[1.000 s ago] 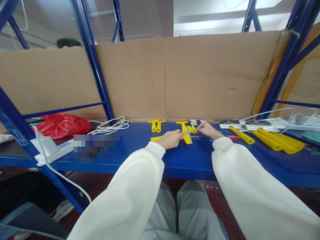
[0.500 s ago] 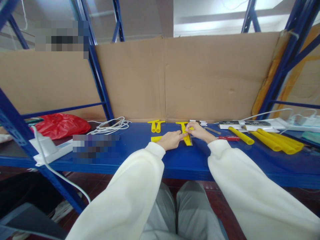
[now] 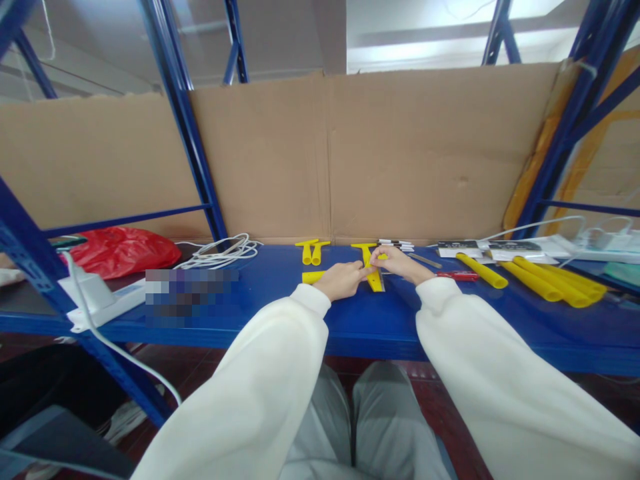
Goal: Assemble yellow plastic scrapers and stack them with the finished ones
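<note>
A yellow T-shaped tool (image 3: 374, 281) lies on the blue shelf, a thin metal strip along its lower right edge. My left hand (image 3: 345, 279) is closed against its left side, the index finger stretched across it. Over the tool's upper right, my right hand (image 3: 397, 263) has thumb and fingers pinched together. A bit of yellow shows at those fingertips; what they hold is too small to make out. From behind my left hand sticks out the end of a yellow tube (image 3: 311, 277). Two smaller yellow T-shaped pieces (image 3: 317, 253) stand farther back.
On the right lie a red-handled tool (image 3: 457, 276), a flat metal strip (image 3: 425, 261) and several yellow tubes (image 3: 537, 281). To the left are coiled white cable (image 3: 220, 252), a red plastic bag (image 3: 125, 252) and a power strip (image 3: 113, 300). Cardboard (image 3: 425, 153) walls the back.
The fingers of my right hand have shifted very slightly at the yellow tool. My left hand and the things on the shelf stay in place.
</note>
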A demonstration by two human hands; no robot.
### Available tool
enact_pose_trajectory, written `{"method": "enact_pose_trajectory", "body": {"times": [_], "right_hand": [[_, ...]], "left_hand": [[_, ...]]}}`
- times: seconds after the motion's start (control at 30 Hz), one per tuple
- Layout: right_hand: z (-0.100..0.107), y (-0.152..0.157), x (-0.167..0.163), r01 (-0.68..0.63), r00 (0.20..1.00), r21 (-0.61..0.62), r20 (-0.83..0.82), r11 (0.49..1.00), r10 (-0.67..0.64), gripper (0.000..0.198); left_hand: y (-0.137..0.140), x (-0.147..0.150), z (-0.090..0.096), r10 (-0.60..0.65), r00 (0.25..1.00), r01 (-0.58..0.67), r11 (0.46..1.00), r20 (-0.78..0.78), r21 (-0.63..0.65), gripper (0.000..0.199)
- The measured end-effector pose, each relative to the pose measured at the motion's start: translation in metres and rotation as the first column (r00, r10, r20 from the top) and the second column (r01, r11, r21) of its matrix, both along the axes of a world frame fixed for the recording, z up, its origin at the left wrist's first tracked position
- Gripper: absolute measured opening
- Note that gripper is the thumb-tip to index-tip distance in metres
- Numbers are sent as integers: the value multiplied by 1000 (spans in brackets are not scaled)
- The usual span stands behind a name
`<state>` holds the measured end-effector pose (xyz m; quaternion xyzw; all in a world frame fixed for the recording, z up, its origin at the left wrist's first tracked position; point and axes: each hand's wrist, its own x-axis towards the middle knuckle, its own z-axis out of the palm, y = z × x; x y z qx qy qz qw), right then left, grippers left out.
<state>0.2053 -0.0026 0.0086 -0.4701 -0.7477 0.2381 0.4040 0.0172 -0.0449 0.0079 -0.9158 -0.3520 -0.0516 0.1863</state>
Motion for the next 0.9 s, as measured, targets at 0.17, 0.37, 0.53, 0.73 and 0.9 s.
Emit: {"method": "enact_pose_trajectory", "body": {"times": [0.17,0.37,0.53,0.73,0.9], "right_hand": [[-1,-2,-3,40,996,-77,-77,996,-46,5],[-3,-1,-2,62,997,-25,-41,998,-63,9],[-7,9,3,55,996,156,56,986,-64,11],[-13,18,6,28,992,285,110,958,-62,11],[-12,18,8,-16,984,322,171,946,-42,9]], "left_hand": [[0,0,0,-7,1000,7,1000,-4,7,47],[2,0,-1,-3,1000,3,1000,3,14,47],[1,0,-1,2,1000,-2,1000,8,17,46],[0,1,-1,11,1000,-11,1000,-10,29,46],[0,1,-1,14,1000,-14,999,-14,39,47]]}}
